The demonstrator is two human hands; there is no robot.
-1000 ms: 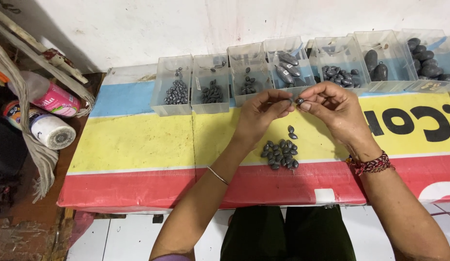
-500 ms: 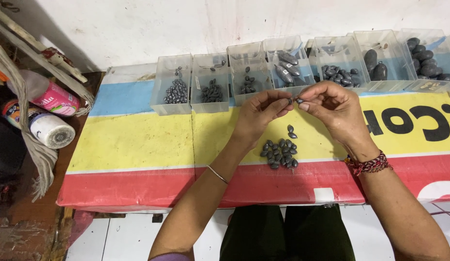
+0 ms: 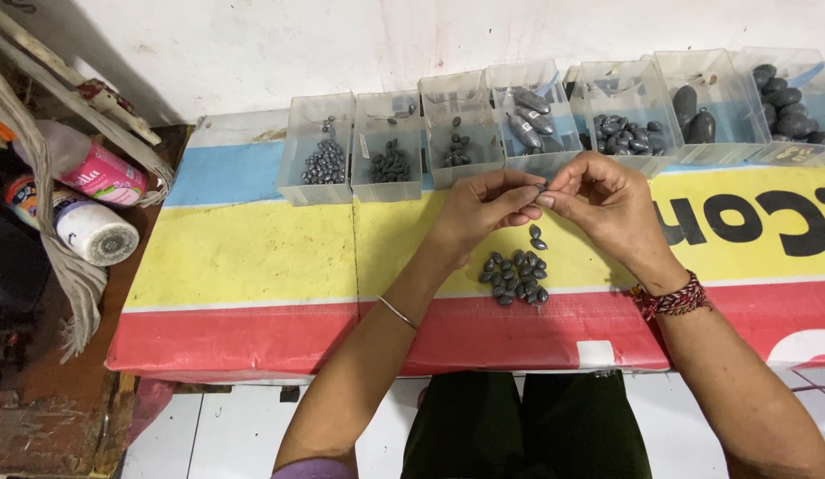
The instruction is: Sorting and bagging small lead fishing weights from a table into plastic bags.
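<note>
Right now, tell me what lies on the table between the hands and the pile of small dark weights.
In the head view, two loose dark weights lie on the yellow band between the hands (left hand, right hand) and the pile; otherwise bare.

Both hands meet above the table (image 3: 253, 257), left hand (image 3: 483, 208) and right hand (image 3: 608, 204) touching at the fingertips around one weight (image 3: 542, 187). Just before them lies a pile (image 3: 515, 277) of weights, two loose ones (image 3: 537, 238) between. Behind runs a row of boxes (image 3: 466, 129). Spools (image 3: 98, 231) lie far left.
</note>
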